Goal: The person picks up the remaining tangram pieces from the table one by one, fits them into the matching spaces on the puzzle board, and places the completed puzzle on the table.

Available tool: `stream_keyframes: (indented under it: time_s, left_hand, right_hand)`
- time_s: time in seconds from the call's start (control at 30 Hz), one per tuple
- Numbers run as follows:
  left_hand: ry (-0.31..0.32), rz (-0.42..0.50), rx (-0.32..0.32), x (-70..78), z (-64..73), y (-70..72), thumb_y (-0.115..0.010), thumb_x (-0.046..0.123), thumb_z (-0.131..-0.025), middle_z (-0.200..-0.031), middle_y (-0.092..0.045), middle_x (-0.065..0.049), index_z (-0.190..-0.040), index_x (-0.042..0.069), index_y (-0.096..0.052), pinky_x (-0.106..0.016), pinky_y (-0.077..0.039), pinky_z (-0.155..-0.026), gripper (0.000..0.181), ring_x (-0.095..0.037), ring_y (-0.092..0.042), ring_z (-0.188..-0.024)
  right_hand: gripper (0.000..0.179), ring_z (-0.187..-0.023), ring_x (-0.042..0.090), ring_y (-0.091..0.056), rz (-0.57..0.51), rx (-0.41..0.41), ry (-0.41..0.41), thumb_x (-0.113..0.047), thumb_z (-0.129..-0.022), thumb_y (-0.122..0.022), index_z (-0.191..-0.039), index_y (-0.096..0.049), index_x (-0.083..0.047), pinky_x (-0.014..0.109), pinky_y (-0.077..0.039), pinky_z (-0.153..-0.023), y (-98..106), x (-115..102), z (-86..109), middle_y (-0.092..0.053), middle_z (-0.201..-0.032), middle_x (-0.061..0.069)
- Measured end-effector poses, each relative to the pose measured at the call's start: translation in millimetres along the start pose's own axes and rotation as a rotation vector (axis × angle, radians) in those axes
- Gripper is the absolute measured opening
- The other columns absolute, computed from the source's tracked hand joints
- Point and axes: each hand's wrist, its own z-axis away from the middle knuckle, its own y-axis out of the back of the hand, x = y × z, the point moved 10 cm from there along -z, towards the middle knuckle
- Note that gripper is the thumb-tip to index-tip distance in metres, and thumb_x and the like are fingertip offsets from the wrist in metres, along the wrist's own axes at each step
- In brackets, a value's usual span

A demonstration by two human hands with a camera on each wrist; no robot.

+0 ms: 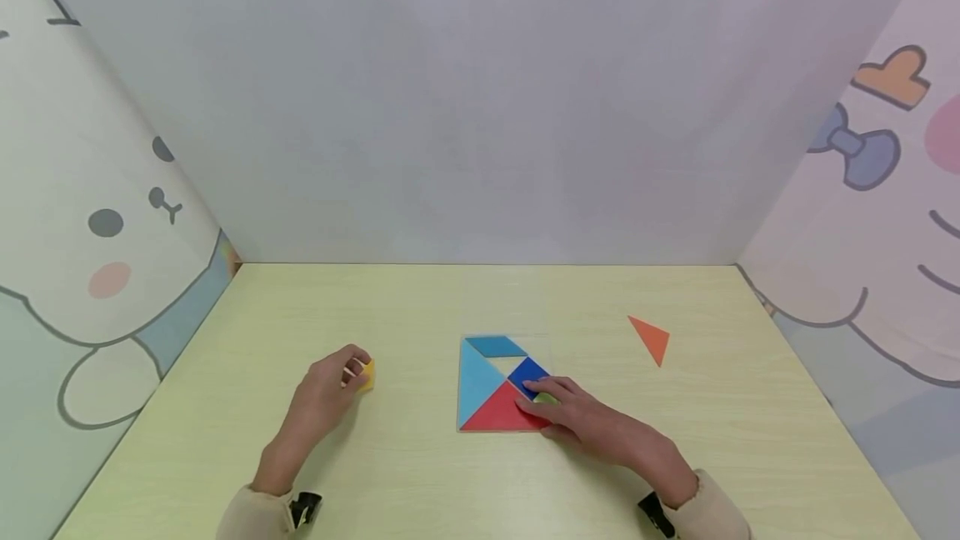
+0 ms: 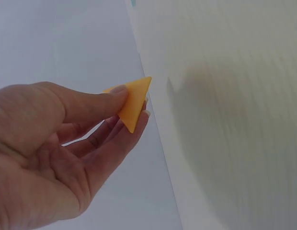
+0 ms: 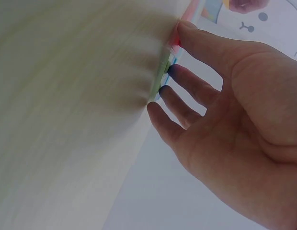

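My left hand pinches a yellow tangram piece between thumb and fingers above the table, left of the puzzle; a pointed corner sticks out past the thumb. The fingertips of my right hand touch the right side of the flat, square tangram puzzle. Under and beside those fingers lie a green piece, partly hidden, a dark blue piece and a large red triangle. A large light blue triangle fills the left side, with a blue parallelogram along the top. A pale gap shows between the blue pieces.
An orange-red triangle lies apart on the light wooden table, right of the puzzle. A plain pale wall rises behind the table, and panels with cartoon pictures stand at both sides.
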Motion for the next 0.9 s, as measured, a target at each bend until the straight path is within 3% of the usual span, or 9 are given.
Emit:
stream_keyframes:
  time_s: [0.23,0.9]
  left_hand:
    - [-0.008,0.002,-0.01,10.1,-6.9,-7.5,-0.071,-0.001,-0.094,-0.089,-0.066,-0.003,-0.105,0.004,-0.067,-0.034,-0.048,-0.067,0.013,-0.02,-0.063,-0.081]
    - [-0.109,0.005,-0.005,40.5,-20.4,-24.7,-0.074,0.0,-0.092,-0.089,-0.067,-0.004,-0.103,0.003,-0.071,-0.037,-0.052,-0.07,0.012,-0.02,-0.063,-0.082]
  right_hand:
    - [0.05,-0.136,0.038,-0.042,-0.001,-0.007,-0.001,-0.006,-0.102,-0.063,-0.15,-0.054,-0.01,0.04,-0.055,-0.099,-0.4,0.1,-0.7,-0.048,-0.15,0.017]
    - [0.05,-0.136,0.038,-0.042,-0.003,0.004,0.007,-0.007,-0.102,-0.062,-0.151,-0.053,-0.011,0.038,-0.055,-0.098,-0.6,1.2,-0.3,-0.047,-0.151,0.017]
